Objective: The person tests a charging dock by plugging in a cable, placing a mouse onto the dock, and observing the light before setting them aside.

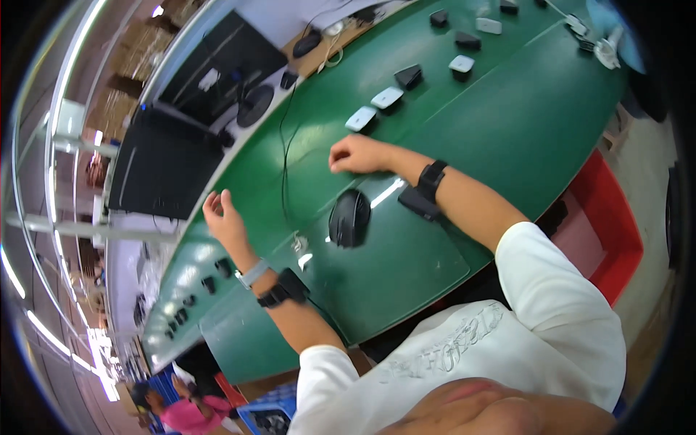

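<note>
Over the far left edge of the green table, my left hand (226,221) is raised with thumb and forefinger apart, and nothing shows between them. My right hand (360,154) is over the table's middle with its fingers curled towards the thumb; whatever they hold, if anything, is hidden. Just beyond it sits a white-topped black device (360,118), and another white-topped device (388,96) is beside that one. A black computer mouse (349,217) lies on the near mat between my forearms. Its thin black cable (284,156) appears to run away over the green surface.
More black and white devices (408,76) spread to the far right. Several small black parts (209,284) line the left. Two dark monitors (170,163) stand behind the table. A red bin (616,232) is at my right. Another person (192,413) is at lower left; blue-sleeved arm (616,32) at upper right.
</note>
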`<state>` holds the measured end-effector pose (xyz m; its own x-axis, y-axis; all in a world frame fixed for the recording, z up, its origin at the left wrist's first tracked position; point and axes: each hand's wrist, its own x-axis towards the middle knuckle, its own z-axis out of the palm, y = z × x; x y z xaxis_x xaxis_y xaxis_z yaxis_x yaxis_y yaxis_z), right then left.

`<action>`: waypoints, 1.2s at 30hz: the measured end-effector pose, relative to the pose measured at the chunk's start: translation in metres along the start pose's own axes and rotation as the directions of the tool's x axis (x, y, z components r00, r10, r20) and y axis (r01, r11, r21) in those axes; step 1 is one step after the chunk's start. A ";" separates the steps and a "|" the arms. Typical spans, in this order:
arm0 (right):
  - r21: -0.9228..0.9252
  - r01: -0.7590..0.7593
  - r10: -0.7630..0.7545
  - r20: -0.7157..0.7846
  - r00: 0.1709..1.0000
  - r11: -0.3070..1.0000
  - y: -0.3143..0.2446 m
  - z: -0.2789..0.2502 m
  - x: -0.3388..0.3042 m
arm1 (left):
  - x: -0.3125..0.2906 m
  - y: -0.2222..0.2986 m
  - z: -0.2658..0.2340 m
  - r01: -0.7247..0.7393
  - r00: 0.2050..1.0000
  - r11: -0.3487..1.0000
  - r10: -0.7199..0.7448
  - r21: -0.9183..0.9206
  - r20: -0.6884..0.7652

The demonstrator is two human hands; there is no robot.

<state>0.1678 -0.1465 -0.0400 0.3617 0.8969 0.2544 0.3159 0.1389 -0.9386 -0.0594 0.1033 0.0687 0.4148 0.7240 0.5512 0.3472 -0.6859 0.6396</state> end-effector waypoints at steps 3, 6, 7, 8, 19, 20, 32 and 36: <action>0.024 -0.013 0.011 0.051 0.999 1.000 -0.008 0.017 0.009 | -0.023 0.127 0.063 -0.264 0.849 0.954 0.299 -0.140 0.435; 0.101 0.171 -0.170 -0.021 0.985 0.980 0.008 0.023 0.009 | -0.040 0.187 0.160 -0.671 0.533 0.741 0.509 -0.030 0.676; -0.122 0.028 -0.025 0.026 0.999 0.992 -0.007 0.024 0.009 | -0.037 0.185 0.175 -0.715 0.469 0.698 0.429 0.046 0.773; -0.119 0.187 -0.198 -0.089 0.976 0.975 0.002 0.023 0.007 | -0.038 0.183 0.204 -0.735 0.416 0.673 0.355 0.079 0.837; 0.090 0.000 -0.001 0.007 1.000 0.996 -0.020 0.015 -0.001 | -0.006 0.135 0.218 -0.463 0.360 0.884 0.116 0.069 0.926; 0.051 -0.026 0.024 0.041 0.999 0.998 -0.018 0.013 -0.003 | -0.009 0.138 0.214 -0.433 0.422 0.901 0.171 0.032 0.890; 0.523 -0.140 0.218 -0.089 0.972 0.841 -0.017 0.008 0.001 | -0.052 0.087 0.080 0.488 0.833 0.404 0.047 -0.773 0.551; 0.689 -0.018 0.180 -0.163 0.970 0.724 -0.012 0.010 0.007 | -0.082 0.042 0.092 0.560 0.799 0.301 0.048 -0.772 0.599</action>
<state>0.1574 -0.1372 -0.0289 0.5506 0.8266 0.1160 -0.3827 0.3735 -0.8450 -0.0019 0.0086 0.0012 0.8519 0.5016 0.1504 -0.3124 0.2562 0.9148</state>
